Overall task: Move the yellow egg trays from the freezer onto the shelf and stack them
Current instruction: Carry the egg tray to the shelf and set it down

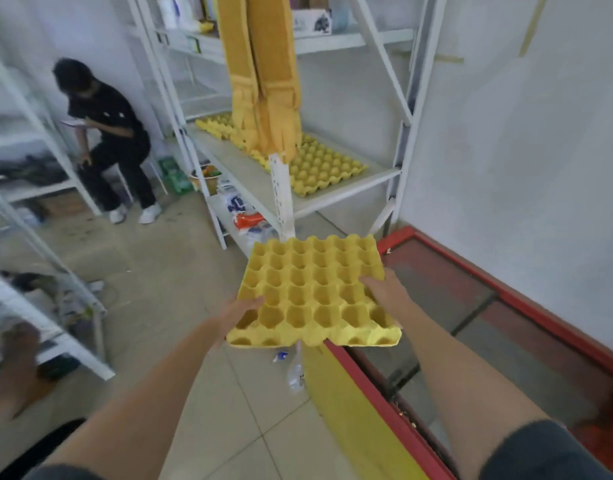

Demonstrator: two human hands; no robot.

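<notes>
- Yellow egg tray being gripped by fingers on both sides, held flat in the air, cups up.
- Left hand is pinching the tray's left edge, thumb lying on top.
- Right hand is gripping the right edge, fingers curling over the cups.
- Tray is hanging over the corner of the red-framed freezer, above the tiled floor.
- More yellow trays are lying on the white shelf ahead, well apart from the held one.
- Tall yellow stacks are standing upright on that shelf.
- Seated person in black is sitting at left.
</notes>
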